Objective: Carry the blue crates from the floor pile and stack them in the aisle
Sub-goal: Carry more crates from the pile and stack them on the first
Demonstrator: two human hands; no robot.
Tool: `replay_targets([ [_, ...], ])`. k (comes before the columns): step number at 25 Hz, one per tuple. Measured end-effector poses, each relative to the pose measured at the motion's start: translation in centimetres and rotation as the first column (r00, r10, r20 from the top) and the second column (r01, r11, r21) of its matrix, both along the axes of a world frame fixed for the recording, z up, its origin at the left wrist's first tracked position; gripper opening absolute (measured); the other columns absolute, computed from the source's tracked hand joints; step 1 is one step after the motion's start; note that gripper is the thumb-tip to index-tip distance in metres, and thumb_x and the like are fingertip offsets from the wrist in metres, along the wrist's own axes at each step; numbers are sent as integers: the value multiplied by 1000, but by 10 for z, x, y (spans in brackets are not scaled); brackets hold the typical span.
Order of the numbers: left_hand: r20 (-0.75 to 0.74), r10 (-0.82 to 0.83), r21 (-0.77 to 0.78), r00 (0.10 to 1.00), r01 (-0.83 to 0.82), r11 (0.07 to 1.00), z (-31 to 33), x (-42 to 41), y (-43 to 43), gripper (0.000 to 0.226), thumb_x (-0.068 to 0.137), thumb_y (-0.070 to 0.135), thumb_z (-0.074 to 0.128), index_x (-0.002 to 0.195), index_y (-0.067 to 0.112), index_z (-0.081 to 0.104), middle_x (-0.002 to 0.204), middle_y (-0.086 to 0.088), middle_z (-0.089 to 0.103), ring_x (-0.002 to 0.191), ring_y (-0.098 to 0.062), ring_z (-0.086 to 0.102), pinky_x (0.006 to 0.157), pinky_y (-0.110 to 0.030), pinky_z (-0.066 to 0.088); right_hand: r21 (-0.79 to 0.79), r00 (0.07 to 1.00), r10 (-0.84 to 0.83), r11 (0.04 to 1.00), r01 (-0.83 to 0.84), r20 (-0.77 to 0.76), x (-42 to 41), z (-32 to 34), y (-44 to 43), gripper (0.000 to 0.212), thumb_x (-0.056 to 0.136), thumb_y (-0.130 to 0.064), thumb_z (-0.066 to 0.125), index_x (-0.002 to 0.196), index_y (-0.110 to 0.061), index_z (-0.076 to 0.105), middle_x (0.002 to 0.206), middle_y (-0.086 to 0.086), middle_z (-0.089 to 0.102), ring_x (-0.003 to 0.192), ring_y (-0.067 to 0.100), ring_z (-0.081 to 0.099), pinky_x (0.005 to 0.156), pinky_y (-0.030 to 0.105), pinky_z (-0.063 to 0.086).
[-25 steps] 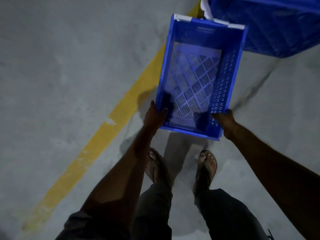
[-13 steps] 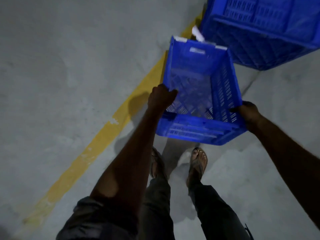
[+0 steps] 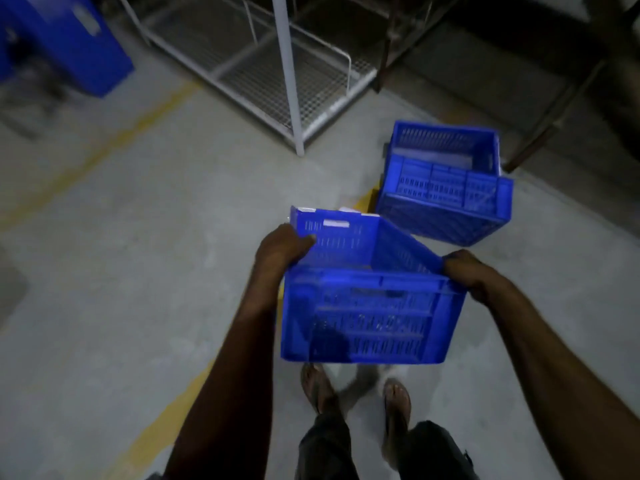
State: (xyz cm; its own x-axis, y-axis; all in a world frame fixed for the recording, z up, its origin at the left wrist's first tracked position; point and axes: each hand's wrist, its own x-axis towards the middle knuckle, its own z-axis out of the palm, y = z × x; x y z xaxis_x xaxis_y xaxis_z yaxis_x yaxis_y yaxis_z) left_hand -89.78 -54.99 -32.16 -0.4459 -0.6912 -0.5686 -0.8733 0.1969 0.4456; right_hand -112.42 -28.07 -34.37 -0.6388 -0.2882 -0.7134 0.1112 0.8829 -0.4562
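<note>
**A:** From the head view, where's the crate?

**B:** The blue crate (image 3: 367, 313) is at frame centre, held tilted above the sandalled feet (image 3: 317, 386).

**A:** And the hands?

**B:** The left hand (image 3: 280, 249) grips the crate's left rim, with the fingers curled inside. The right hand (image 3: 467, 271) clutches its right rim. The floor crates (image 3: 443, 188) are at the upper right, well apart from it.

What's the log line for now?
phase: carry | left hand, right hand: grip blue perforated plastic crate | other blue crates: floor, ahead
</note>
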Motion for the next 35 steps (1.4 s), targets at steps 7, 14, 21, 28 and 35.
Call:
replay_targets([
  [7,-66,322,-246,945,-328,912,64,202,126,42,86,43,64,121,21,62,109,-11,71,105,-31,67,83,-38,52,-426,959,207,863,-273,-195,135,96,43,38,68,-6,60,105,-13,56,98,4,64,89,24,65,63,31,51],
  [14,-410,595,-300,691,-718,628,111,345,301,34,89,23,64,122,15,61,107,-12,72,97,-35,68,81,-39,51,-291,619,656,548,-784,-431,231,164,76,103,76,-7,60,158,-31,2,134,21,40,116,39,54,91,38,50],
  [21,-498,700,-250,512,-858,449,167,460,445,77,73,16,55,147,23,36,102,-8,69,92,-33,67,78,-39,53,-162,304,821,257,-953,-484,356,160,124,99,80,-8,57,156,-44,5,117,12,43,105,39,60,88,40,49],
  [28,-347,843,-381,411,-883,274,167,581,632,73,80,1,51,150,18,41,123,-20,56,121,-36,54,99,-39,43,-227,108,921,22,-974,-375,517,132,245,94,77,0,54,156,-38,19,116,16,48,108,38,58,91,38,49],
  [35,-376,924,-283,72,-958,-41,189,734,855,62,74,1,60,133,19,61,120,-10,68,114,-26,64,89,-26,47,-365,-23,941,-154,-918,-339,703,162,400,92,71,1,54,155,-23,27,141,6,51,120,26,55,97,35,46],
])
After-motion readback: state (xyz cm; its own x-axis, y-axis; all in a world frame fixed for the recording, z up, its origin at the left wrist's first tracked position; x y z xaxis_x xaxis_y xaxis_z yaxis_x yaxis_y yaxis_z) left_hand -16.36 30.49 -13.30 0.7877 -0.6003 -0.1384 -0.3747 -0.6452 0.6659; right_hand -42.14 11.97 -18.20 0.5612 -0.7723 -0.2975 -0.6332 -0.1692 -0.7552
